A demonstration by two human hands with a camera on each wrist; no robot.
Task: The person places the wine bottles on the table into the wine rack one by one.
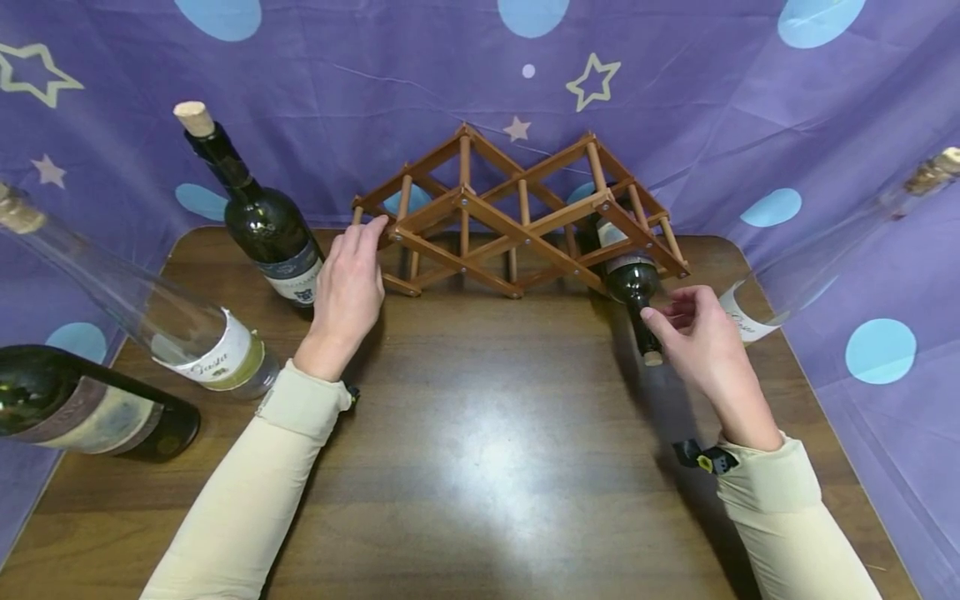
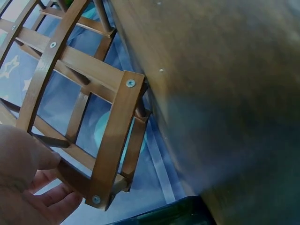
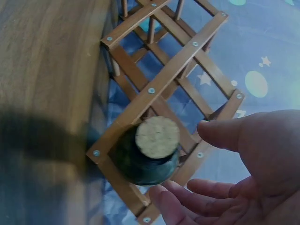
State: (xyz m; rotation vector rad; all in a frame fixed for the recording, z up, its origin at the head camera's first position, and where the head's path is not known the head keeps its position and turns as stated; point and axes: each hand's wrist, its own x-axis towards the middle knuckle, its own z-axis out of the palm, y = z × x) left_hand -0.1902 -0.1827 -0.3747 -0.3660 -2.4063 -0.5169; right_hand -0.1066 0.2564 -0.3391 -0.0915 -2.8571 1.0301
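Note:
A brown wooden lattice wine rack point(image 1: 525, 225) stands at the back of the table. My left hand point(image 1: 349, 279) holds its left end; in the left wrist view the thumb and fingers point(image 2: 61, 201) are around a slat there. A dark corked wine bottle point(image 1: 632, 279) lies in the rack's right-hand cell, its neck pointing toward me. Beside that neck is my right hand point(image 1: 701, 337), thumb and fingers spread apart. The right wrist view shows the cork point(image 3: 158, 137) end-on, with the fingers around its side and not closed on it. Whether a fingertip touches the bottle cannot be told.
On the left stand a dark corked bottle point(image 1: 273, 229), a clear bottle point(image 1: 217, 350) with a cork, and another dark bottle point(image 1: 97, 408). A clear corked bottle point(image 1: 795, 267) stands at the right table edge. Purple cloth point(image 1: 420, 67) hangs close behind the rack.

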